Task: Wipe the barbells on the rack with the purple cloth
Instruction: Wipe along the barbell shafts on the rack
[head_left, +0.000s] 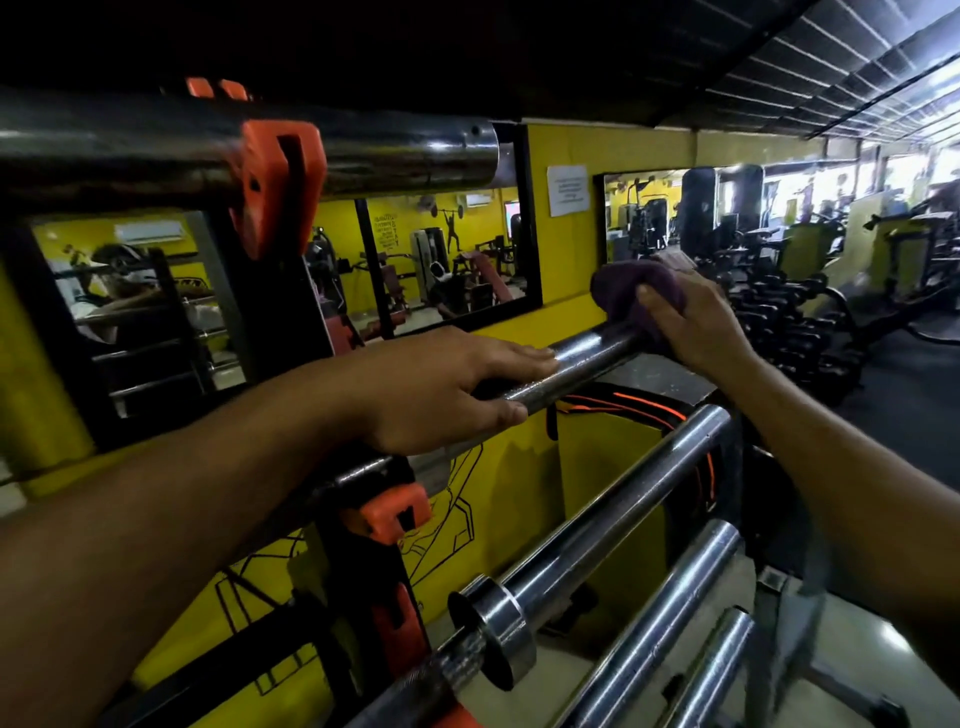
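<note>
Several chrome barbells lie across a black rack with orange hooks (275, 176). My left hand (441, 387) grips the sleeve of the middle barbell (587, 358), fingers over the top and thumb underneath. My right hand (696, 317) holds a bunched purple cloth (634, 286) pressed against the far end of that same sleeve, hiding its tip. Above, another barbell sleeve (405, 156) rests in an orange hook. Below, a barbell with a collar (493, 629) and two more sleeves (675, 597) sit on lower hooks.
A yellow wall with mirrors (447, 254) stands right behind the rack. A paper notice (568, 190) hangs on it. A dumbbell rack (795, 332) and gym machines fill the right side. An orange hook (397, 512) sticks out below my left forearm.
</note>
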